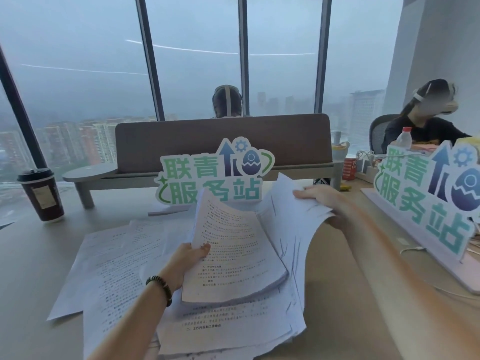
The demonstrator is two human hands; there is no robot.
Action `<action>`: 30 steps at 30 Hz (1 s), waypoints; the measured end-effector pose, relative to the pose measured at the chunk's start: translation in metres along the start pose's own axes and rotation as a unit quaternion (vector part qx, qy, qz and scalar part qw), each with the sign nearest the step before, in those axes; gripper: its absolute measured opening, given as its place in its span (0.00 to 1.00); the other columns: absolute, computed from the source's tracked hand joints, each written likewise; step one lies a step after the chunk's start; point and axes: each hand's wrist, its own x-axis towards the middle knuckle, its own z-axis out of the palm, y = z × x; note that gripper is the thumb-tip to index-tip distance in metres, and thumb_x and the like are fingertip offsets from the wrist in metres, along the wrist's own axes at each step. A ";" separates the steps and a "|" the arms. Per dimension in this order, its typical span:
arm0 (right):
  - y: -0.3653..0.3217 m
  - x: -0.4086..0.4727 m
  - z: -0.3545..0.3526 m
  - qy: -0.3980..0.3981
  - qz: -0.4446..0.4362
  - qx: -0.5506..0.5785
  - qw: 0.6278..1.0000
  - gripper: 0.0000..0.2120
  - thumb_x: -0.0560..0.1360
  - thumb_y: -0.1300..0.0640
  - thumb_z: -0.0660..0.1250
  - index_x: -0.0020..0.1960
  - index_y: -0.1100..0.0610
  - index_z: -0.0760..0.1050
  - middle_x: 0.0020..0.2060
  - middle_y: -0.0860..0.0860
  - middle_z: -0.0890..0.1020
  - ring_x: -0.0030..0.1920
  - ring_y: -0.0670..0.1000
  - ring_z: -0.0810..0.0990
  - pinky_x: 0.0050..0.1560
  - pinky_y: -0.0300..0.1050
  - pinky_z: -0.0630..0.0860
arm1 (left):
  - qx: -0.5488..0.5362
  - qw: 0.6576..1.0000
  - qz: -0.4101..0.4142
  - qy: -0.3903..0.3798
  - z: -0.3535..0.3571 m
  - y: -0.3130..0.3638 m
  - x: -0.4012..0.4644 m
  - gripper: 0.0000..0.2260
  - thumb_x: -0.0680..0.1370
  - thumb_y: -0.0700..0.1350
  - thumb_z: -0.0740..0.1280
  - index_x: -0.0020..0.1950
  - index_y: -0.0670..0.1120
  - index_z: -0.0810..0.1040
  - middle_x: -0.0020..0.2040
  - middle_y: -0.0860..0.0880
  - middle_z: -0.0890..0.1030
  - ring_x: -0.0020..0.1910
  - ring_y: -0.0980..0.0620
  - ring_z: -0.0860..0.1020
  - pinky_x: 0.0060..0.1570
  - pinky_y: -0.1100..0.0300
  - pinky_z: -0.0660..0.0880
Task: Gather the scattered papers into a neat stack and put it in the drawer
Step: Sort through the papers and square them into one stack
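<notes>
Two hands hold papers | left hand pinches stack (long axis away, tilted) | right hand grips sheaf

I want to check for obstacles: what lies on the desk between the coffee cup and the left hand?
In the head view, loose printed sheets lie on the desk between the coffee cup and the left hand.

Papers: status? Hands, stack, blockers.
Left hand grips printed bundle. Right hand holds fanned sheets. Loose papers remain on desk; no drawer in view.
</notes>
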 end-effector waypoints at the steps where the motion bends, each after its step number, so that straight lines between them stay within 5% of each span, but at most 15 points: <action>1: -0.011 0.000 -0.003 -0.006 -0.004 0.016 1.000 0.14 0.80 0.55 0.68 0.55 0.67 0.79 0.47 0.62 0.84 0.38 0.56 0.84 0.42 0.47 0.79 | 0.003 1.000 0.000 0.001 0.000 0.000 0.000 0.11 0.80 0.46 0.69 0.54 0.38 0.82 0.43 0.42 0.87 0.40 0.42 0.85 0.38 0.52 0.82; 4: -0.046 0.001 0.000 -0.032 -0.031 -0.050 0.998 0.19 0.83 0.54 0.62 0.62 0.70 0.75 0.44 0.67 0.77 0.39 0.60 0.78 0.37 0.42 0.76 | 0.002 1.000 0.002 -0.002 0.000 0.002 0.000 0.12 0.80 0.47 0.69 0.55 0.38 0.82 0.46 0.39 0.86 0.44 0.39 0.85 0.44 0.46 0.83; 6: -0.071 -0.003 0.008 -0.044 -0.064 -0.112 0.991 0.12 0.84 0.53 0.60 0.54 0.63 0.75 0.38 0.64 0.73 0.30 0.55 0.76 0.30 0.38 0.74 | -0.010 1.000 0.003 -0.009 -0.001 0.003 -0.003 0.13 0.80 0.47 0.69 0.56 0.38 0.81 0.48 0.38 0.86 0.46 0.37 0.85 0.47 0.43 0.83; 9: -0.099 -0.008 0.012 -0.037 -0.112 -0.137 0.984 0.13 0.81 0.48 0.64 0.50 0.59 0.76 0.45 0.56 0.81 0.40 0.51 0.81 0.44 0.42 0.77 | -0.044 0.999 0.005 -0.020 -0.002 0.005 -0.007 0.14 0.80 0.46 0.69 0.59 0.36 0.80 0.51 0.37 0.85 0.47 0.37 0.85 0.41 0.48 0.83; 14: -0.107 -0.026 0.015 -0.007 -0.169 0.034 0.985 0.12 0.80 0.48 0.66 0.54 0.55 0.81 0.43 0.50 0.84 0.40 0.49 0.85 0.37 0.40 0.80 | -0.129 0.991 -0.007 -0.032 -0.005 0.012 -0.015 0.08 0.81 0.43 0.66 0.53 0.38 0.78 0.38 0.42 0.86 0.33 0.44 0.85 0.29 0.55 0.81; 17: -0.073 -0.027 0.019 0.031 -0.129 0.048 0.990 0.11 0.79 0.51 0.69 0.46 0.58 0.82 0.41 0.53 0.85 0.35 0.48 0.85 0.33 0.37 0.79 | -0.179 0.984 -0.002 -0.024 -0.005 0.019 -0.019 0.09 0.82 0.44 0.64 0.53 0.38 0.76 0.33 0.44 0.85 0.28 0.48 0.84 0.25 0.58 0.79; 21: -0.008 -0.016 0.028 0.069 -0.032 -0.036 0.996 0.06 0.79 0.58 0.69 0.49 0.61 0.81 0.41 0.52 0.85 0.34 0.43 0.83 0.31 0.33 0.75 | -0.210 0.977 0.013 -0.021 -0.006 0.025 -0.023 0.15 0.81 0.53 0.63 0.56 0.41 0.75 0.31 0.43 0.84 0.24 0.48 0.82 0.21 0.60 0.77; 25: 0.040 -0.004 0.037 0.071 0.017 -0.026 0.997 0.08 0.77 0.62 0.71 0.55 0.58 0.80 0.47 0.54 0.86 0.47 0.54 0.84 0.55 0.51 0.81 | -0.230 0.971 0.052 -0.036 -0.005 0.023 -0.026 0.14 0.79 0.56 0.66 0.58 0.50 0.78 0.47 0.42 0.86 0.37 0.43 0.86 0.30 0.54 0.81; 30: 0.059 -0.002 0.049 0.030 0.056 0.019 0.998 0.09 0.79 0.62 0.67 0.57 0.62 0.82 0.51 0.58 0.86 0.53 0.59 0.85 0.57 0.54 0.80 | -0.181 0.981 0.064 -0.028 0.003 0.019 -0.026 0.15 0.77 0.48 0.71 0.61 0.43 0.80 0.51 0.43 0.87 0.48 0.43 0.86 0.45 0.49 0.83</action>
